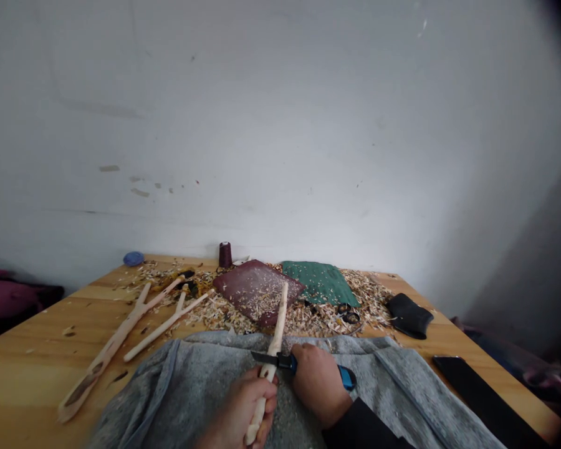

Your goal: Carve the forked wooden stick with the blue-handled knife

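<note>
Behind the work area, a pale wall point(280, 125) is forming the background. Below it, a wooden tabletop point(32, 349) is extending forward, with a grey cloth point(201, 380) covering its near side. Wood shavings point(374, 287) are lying across much of the far half. At left, a large forked stick point(115, 346) and a small forked stick point(168, 324) are resting apart.

Above the cloth, a slender stick point(277, 337) is pointing up and away. Judging by its bare wood, it should be handling as light, stiff and not very slippery; the thin upper end is probably offering the least strength. The lower portion, below the blade point(262, 357), is presenting the safer hold.

The knife point(285, 362) is crossing the stick, apparently touching it. The left hand point(247, 402) is wrapping its fingers around the lower portion, clamping it. The right hand point(320, 380) is closing its fingers firmly around the knife's handle.
</note>
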`<state>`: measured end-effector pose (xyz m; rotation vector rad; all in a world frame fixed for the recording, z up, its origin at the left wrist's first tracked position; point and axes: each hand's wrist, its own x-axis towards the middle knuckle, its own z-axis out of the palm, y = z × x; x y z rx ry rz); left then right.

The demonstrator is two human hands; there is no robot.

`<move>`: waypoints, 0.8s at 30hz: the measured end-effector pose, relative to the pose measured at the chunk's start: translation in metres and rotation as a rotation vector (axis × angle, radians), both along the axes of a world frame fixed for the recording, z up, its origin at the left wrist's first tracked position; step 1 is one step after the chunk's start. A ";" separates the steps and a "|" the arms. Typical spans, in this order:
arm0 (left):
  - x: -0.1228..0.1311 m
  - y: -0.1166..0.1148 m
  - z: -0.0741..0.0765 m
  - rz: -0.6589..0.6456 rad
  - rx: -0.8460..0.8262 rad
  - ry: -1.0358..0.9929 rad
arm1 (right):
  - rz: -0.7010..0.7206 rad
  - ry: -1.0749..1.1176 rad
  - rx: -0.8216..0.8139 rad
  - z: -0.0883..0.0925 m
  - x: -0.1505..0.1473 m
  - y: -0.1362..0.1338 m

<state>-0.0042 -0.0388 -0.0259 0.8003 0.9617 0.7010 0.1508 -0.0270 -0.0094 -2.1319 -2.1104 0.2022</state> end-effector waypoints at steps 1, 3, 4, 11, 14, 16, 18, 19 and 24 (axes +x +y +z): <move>0.000 0.000 -0.002 0.005 0.008 0.008 | 0.016 -0.001 0.003 -0.001 0.001 0.000; -0.001 0.000 -0.006 0.003 0.014 0.022 | 0.050 -0.005 0.002 -0.002 0.002 -0.001; -0.001 0.000 -0.006 0.000 0.017 0.028 | 0.064 -0.005 0.000 -0.002 0.003 -0.001; 0.001 0.001 -0.016 0.054 0.039 0.118 | 0.158 0.035 -0.006 -0.001 -0.005 -0.009; 0.004 0.003 -0.026 0.024 0.053 0.176 | 0.187 0.050 0.006 -0.002 -0.009 -0.011; 0.006 0.004 -0.028 0.040 0.054 0.195 | 0.175 0.041 0.008 -0.002 -0.009 -0.010; 0.006 0.004 -0.025 0.063 0.044 0.212 | 0.119 0.019 0.003 -0.002 -0.007 -0.008; 0.006 0.003 -0.022 0.058 0.038 0.223 | 0.075 0.002 -0.003 -0.001 -0.006 -0.006; 0.002 0.000 -0.011 -0.051 0.074 0.190 | -0.045 -0.047 -0.032 0.001 0.003 0.002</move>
